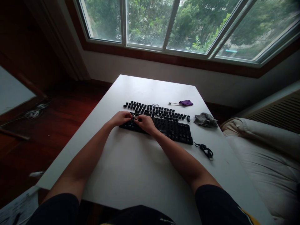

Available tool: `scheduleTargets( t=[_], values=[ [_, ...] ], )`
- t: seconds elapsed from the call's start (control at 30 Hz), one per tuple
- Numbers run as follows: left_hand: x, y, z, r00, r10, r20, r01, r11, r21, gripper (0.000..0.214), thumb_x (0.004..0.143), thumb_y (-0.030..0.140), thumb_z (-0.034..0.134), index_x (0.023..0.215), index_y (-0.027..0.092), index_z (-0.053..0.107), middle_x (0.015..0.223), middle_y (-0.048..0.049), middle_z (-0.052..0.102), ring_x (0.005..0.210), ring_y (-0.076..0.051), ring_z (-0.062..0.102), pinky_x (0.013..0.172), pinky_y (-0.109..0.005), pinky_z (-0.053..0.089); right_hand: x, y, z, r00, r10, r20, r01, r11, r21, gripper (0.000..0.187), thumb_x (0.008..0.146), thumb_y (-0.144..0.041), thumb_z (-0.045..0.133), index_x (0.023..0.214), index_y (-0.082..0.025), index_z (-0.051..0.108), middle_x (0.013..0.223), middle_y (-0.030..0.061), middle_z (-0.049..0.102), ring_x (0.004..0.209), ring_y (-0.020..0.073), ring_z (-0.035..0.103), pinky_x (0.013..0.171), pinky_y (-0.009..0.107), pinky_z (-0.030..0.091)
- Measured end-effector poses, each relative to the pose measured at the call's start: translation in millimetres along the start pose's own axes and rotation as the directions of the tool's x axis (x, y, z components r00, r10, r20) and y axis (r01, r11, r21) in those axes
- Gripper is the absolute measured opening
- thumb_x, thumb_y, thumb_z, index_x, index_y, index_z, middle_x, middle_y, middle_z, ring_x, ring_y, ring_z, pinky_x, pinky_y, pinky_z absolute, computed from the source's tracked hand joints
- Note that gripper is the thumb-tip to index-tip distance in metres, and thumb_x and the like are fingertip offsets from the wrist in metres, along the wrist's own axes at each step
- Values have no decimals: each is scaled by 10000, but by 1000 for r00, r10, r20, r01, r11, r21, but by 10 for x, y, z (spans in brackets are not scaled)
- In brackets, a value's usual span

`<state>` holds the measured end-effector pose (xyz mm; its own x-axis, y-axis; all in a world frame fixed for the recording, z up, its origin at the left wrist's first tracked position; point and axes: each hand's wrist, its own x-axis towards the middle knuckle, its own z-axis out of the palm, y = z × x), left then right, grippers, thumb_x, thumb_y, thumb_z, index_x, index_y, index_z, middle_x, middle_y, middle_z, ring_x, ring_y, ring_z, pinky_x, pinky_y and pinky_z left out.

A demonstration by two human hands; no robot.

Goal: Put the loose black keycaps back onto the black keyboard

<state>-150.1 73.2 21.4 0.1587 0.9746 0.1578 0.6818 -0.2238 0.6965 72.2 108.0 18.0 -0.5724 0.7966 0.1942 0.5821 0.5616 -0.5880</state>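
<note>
A black keyboard (174, 129) lies slantwise on the white table (131, 168). Over its left end my left hand (121, 118) is closed, fingertips pinched together; what they hold is too small to make out. Close beside it, my right hand (146, 123) pinches a thin, shiny wire-like piece (135, 117) that shows between the two hands. Behind the keyboard, loose black keycaps (161, 111) stand in several rows. A thin wire loop (155, 105) lies among them. My fingers cover part of the keyboard's left side.
A purple cloth (186, 102) with a thin white-tipped stick (173, 103) lies at the back right. Nearer the right edge is a crumpled grey cloth (205, 120). The keyboard's coiled cable (205, 150) rests at its right end. A cushioned light seat (264, 156) borders the table.
</note>
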Motion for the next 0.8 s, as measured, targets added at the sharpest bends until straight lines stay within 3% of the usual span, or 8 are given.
scheduleTargets(
  t=[0.37, 0.8],
  values=[
    [25, -53, 13, 1000, 3, -22, -4, 1000, -13, 214, 739, 414, 709, 793, 217, 773, 756, -28, 691, 660, -167, 579, 621, -270, 406, 2, -4, 113, 1000, -6, -3, 5, 991, -132, 191, 924, -398, 658, 1007, -252, 748, 1092, 48, 703, 902, 206, 642, 750, 289, 424],
    [31, -86, 21, 1000, 17, 9, -17, 1000, 6, 234, 770, 401, 676, 840, 208, 788, 843, -44, 725, 724, -174, 620, 653, -262, 455, 94, 34, 73, 998, 49, 36, -45, 995, -92, 177, 899, -384, 665, 955, -246, 761, 1010, 53, 746, 933, 226, 664, 762, 287, 432]
  ],
)
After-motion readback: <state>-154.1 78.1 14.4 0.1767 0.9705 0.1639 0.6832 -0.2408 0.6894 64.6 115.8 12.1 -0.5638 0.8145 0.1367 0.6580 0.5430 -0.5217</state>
